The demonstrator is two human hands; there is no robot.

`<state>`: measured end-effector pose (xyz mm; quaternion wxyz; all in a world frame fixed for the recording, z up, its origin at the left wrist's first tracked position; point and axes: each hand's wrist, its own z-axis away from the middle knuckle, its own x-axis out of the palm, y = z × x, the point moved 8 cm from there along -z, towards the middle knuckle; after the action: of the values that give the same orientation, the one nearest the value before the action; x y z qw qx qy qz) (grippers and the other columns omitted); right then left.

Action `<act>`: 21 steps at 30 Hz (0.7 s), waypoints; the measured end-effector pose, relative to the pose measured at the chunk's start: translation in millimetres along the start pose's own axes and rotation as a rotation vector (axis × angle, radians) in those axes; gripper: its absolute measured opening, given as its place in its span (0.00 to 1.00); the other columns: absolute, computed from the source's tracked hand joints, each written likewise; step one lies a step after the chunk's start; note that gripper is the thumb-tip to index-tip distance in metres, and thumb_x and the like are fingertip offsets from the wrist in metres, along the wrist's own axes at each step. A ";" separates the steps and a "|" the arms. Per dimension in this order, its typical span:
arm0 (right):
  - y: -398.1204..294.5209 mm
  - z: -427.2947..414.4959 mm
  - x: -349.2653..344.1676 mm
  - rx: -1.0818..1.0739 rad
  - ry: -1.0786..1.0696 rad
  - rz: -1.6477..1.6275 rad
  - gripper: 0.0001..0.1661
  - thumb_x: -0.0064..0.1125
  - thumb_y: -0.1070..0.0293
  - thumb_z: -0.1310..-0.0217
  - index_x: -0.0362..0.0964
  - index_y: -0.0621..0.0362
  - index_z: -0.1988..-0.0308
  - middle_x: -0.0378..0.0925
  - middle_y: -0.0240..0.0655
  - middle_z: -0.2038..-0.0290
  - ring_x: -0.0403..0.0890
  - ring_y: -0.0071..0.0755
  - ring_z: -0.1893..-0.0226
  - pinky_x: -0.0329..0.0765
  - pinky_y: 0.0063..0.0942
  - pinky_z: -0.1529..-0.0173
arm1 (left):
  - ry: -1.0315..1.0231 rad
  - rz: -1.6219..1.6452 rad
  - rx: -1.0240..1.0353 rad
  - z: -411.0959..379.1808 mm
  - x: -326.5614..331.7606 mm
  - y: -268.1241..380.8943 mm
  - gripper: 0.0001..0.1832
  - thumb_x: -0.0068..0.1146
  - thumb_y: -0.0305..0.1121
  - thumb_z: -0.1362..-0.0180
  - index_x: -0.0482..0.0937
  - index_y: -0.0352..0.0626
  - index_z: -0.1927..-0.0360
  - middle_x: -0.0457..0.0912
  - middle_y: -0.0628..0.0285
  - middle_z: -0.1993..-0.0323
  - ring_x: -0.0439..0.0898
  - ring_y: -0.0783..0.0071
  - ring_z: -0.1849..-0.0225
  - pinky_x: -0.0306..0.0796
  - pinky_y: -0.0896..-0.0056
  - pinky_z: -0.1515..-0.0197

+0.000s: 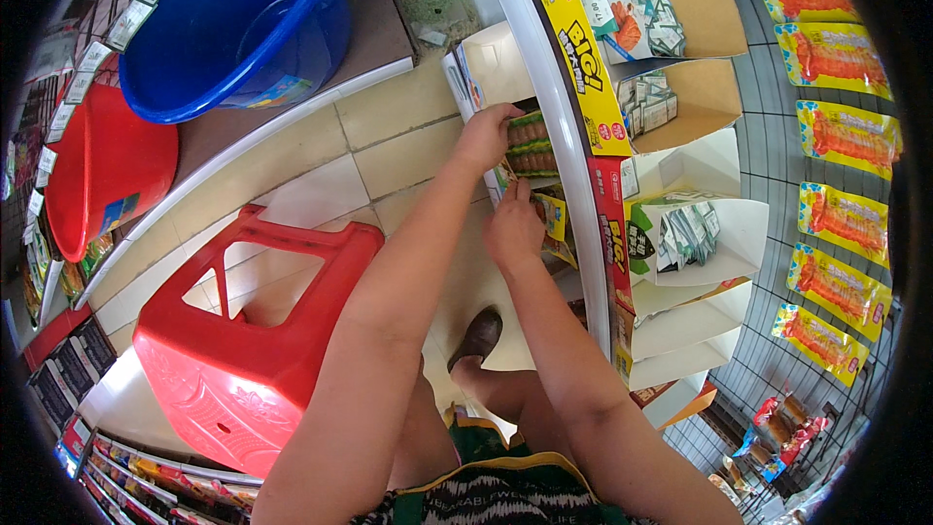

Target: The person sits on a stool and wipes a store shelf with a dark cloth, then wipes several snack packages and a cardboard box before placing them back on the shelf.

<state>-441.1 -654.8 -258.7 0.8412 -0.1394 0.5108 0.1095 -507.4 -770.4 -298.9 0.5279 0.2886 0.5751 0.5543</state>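
My left hand [490, 137] reaches to the lower shelf, its fingertips at the end of a box of green-edged snack packets [531, 144]. Just nearer to me, my right hand [516, 227] has its fingers extended at the front edge of the same row, beside a yellow snack packet [555, 215]. Whether either hand grips anything cannot be told, as the fingertips are partly hidden. An empty white display box [498, 64] stands beyond the left hand. Above the lower shelf runs the white edge of the upper shelf [565, 124].
Cardboard display boxes [700, 102] with small packets line the upper shelf; yellow packs [845, 215] hang on the wire rack behind. A red plastic stool [240, 357] stands at left. Farther left, a blue tub [240, 36] and a red tub [109, 160] are on a shelf.
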 end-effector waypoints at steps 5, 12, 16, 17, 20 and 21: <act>-2.5 -1.8 -1.2 0.010 -0.010 0.001 0.31 0.52 0.72 0.52 0.56 0.71 0.47 0.57 0.47 0.43 0.74 0.54 0.57 0.74 0.41 0.56 | 0.057 0.036 0.143 1.1 -4.8 3.6 0.16 0.43 0.19 0.49 0.77 0.43 0.58 0.77 0.51 0.59 0.74 0.52 0.55 0.68 0.62 0.52; 0.7 -4.3 16.2 -0.008 -0.100 -0.072 0.30 0.52 0.72 0.53 0.57 0.73 0.49 0.58 0.49 0.44 0.75 0.54 0.58 0.74 0.43 0.56 | 0.041 -0.095 0.124 1.7 3.3 -5.1 0.21 0.45 0.17 0.53 0.77 0.44 0.55 0.75 0.53 0.56 0.73 0.52 0.54 0.67 0.61 0.50; -2.2 -6.0 13.0 -0.037 -0.120 -0.107 0.28 0.53 0.71 0.53 0.60 0.73 0.52 0.58 0.51 0.45 0.75 0.55 0.59 0.75 0.43 0.57 | 0.054 -0.245 0.052 5.9 -7.1 -5.3 0.23 0.46 0.17 0.54 0.74 0.45 0.52 0.72 0.54 0.51 0.71 0.53 0.50 0.67 0.63 0.49; 0.0 -6.4 11.6 -0.032 -0.126 -0.112 0.27 0.53 0.71 0.53 0.60 0.73 0.52 0.59 0.52 0.45 0.75 0.55 0.59 0.75 0.43 0.57 | 0.072 -0.292 0.021 6.9 -12.5 0.3 0.24 0.46 0.18 0.54 0.73 0.46 0.51 0.70 0.55 0.49 0.70 0.54 0.48 0.67 0.64 0.48; 0.9 -6.6 14.9 -0.075 -0.102 -0.096 0.25 0.52 0.70 0.53 0.62 0.73 0.54 0.59 0.53 0.46 0.76 0.55 0.60 0.75 0.44 0.57 | 0.188 -0.437 0.154 5.7 -29.0 13.7 0.23 0.47 0.20 0.53 0.72 0.45 0.50 0.67 0.58 0.45 0.64 0.56 0.42 0.62 0.59 0.43; -1.9 -5.5 16.1 -0.099 -0.092 -0.087 0.25 0.52 0.70 0.53 0.62 0.73 0.54 0.59 0.54 0.46 0.76 0.55 0.61 0.75 0.44 0.58 | 0.131 -0.584 0.135 3.6 -25.6 7.7 0.22 0.47 0.21 0.54 0.72 0.45 0.51 0.66 0.59 0.44 0.62 0.57 0.40 0.60 0.56 0.41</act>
<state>-437.7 -657.8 -275.2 0.8599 -0.1978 0.4589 0.1043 -498.9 -791.0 -283.6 0.6064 0.1093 0.7020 0.3572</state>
